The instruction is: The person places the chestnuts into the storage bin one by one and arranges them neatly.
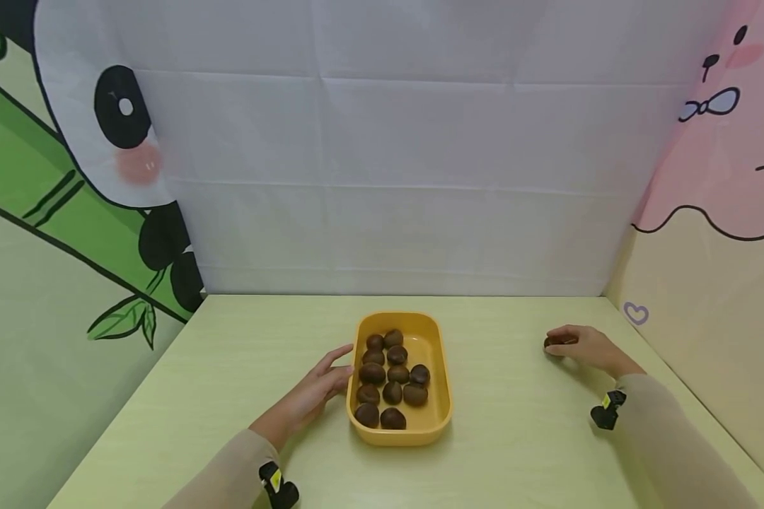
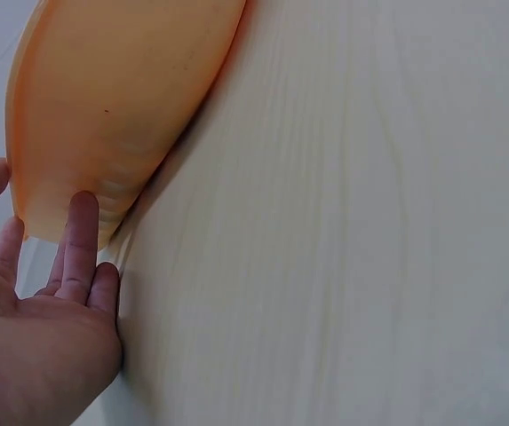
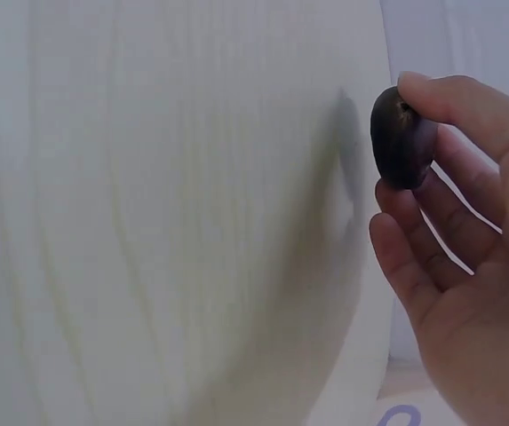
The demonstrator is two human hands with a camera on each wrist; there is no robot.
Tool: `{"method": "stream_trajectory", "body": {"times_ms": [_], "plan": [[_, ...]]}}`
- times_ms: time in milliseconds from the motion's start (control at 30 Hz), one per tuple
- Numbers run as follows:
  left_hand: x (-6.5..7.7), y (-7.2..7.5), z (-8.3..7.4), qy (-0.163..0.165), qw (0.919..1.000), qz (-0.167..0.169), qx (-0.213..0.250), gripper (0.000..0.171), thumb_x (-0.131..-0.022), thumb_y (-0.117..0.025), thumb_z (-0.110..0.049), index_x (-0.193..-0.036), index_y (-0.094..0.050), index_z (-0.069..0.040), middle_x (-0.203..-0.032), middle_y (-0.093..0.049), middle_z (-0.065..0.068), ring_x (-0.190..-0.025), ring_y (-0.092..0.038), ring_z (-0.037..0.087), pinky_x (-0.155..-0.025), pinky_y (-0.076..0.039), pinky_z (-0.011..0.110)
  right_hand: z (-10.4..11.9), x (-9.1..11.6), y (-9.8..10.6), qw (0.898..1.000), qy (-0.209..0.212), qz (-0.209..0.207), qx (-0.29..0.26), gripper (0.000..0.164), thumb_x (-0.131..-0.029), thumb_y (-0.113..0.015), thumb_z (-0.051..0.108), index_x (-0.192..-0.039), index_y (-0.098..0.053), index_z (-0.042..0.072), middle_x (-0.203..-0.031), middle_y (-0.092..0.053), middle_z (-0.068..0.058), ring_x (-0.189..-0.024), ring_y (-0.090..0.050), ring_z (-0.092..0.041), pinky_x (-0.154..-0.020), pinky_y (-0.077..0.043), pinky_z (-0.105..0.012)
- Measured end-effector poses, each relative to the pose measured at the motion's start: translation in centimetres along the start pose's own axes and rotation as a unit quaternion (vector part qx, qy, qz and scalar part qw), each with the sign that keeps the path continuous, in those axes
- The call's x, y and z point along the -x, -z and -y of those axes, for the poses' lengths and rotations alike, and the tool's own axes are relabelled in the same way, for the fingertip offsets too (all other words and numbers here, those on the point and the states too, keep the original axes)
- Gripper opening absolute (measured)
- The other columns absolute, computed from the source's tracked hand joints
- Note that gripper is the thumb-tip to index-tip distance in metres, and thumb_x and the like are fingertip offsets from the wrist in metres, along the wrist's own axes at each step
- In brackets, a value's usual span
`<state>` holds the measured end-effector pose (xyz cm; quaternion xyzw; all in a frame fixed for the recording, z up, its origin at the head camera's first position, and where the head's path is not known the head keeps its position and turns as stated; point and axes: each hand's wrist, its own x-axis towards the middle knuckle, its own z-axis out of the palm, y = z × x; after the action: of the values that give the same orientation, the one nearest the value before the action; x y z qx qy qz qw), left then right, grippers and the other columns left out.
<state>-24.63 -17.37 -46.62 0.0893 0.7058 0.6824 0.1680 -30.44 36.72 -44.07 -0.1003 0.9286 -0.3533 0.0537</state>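
A yellow tray [image 1: 434, 417] stands in the middle of the table with several brown chestnuts [image 1: 397, 375] in it, mostly towards its left side. My left hand [image 1: 312, 393] touches the tray's left wall with extended fingers; the left wrist view shows those fingers [image 2: 81, 235] against the orange-looking tray side [image 2: 121, 98]. Off to the right, my right hand [image 1: 588, 348] pinches one chestnut [image 3: 400, 138] between thumb and fingertips. In the right wrist view this chestnut is dark and glossy, with its shadow on the table beside it.
The pale wood-grain table [image 1: 496, 438] runs back to a white cloth wall [image 1: 414, 177]. On the left stands a panel with a painted panda and bamboo [image 1: 64, 191]; on the right, a pink and cream painted panel [image 1: 713, 283] lies close to the right arm.
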Motion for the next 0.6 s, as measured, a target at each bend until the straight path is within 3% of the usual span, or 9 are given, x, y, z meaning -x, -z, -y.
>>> {"method": "stream_trajectory", "body": {"times_ms": [200, 600], "plan": [[0.3, -0.1, -0.2, -0.002, 1.0000, -0.002, 0.002, 0.060, -0.104, -0.054, -0.031, -0.157, -0.027, -0.021, -0.141, -0.054, 0.019, -0.123, -0.056, 0.031, -0.114, -0.027, 0.052, 2.7, -1.4, -0.8, 0.998, 0.055, 0.017, -0.003, 0.045, -0.095, -0.071, 0.024, -0.129, -0.062, -0.004, -0.117, -0.068, -0.013, -0.110, -0.062, -0.030, -0.092, -0.048, -0.041], [0.4, 0.2, -0.1, -0.001, 1.0000, -0.003, -0.001, 0.062, -0.104, -0.055, -0.033, -0.157, -0.027, -0.021, -0.139, -0.056, 0.018, -0.121, -0.057, 0.029, -0.115, -0.024, 0.053, 11.5, -2.4, -3.9, 0.985, 0.163, 0.050, 0.000, 0.039, -0.091, -0.076, 0.024, -0.125, -0.067, 0.005, -0.108, -0.070, -0.004, -0.099, -0.064, -0.021, -0.085, -0.054, -0.037]]}}
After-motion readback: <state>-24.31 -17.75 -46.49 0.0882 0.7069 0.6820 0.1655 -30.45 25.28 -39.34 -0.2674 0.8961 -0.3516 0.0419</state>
